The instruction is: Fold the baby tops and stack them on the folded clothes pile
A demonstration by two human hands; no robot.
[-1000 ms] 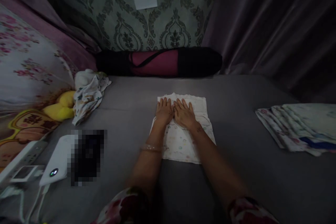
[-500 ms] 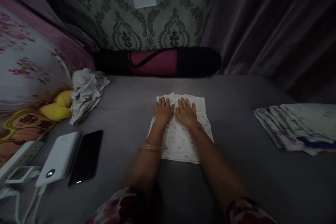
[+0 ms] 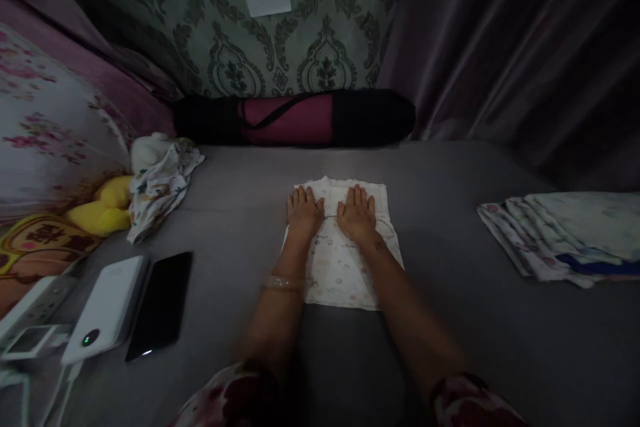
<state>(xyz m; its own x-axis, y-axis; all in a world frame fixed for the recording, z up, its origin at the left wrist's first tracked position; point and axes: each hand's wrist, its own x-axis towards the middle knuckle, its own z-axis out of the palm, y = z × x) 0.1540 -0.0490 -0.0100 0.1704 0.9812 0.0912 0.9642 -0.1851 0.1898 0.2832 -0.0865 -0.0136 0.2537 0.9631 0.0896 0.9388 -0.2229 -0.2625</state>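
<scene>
A small white garment (image 3: 340, 267) with a faint printed pattern lies on the grey bed sheet (image 3: 240, 213) in front of me, its upper part forming a folded band. My left hand (image 3: 305, 212) rests palm down on the upper left of the cloth, fingers stretched forward. On the upper right, my right hand (image 3: 357, 215) also lies flat, fingers extended. A gap of cloth shows between the two thumbs. Neither hand grips anything. A clear bangle (image 3: 284, 283) circles my left wrist.
A stack of folded clothes (image 3: 565, 233) sits at the right. On the left are a black phone (image 3: 161, 307), a white power bank (image 3: 107, 307), a power strip (image 3: 43, 307), a yellow plush toy (image 3: 105, 207) and a crumpled printed cloth (image 3: 163, 190). A black and pink long bag (image 3: 290, 120) lies along the wall.
My hands have slid a little apart on the cloth, widening the gap between them. The camera view has shifted slightly to the right.
</scene>
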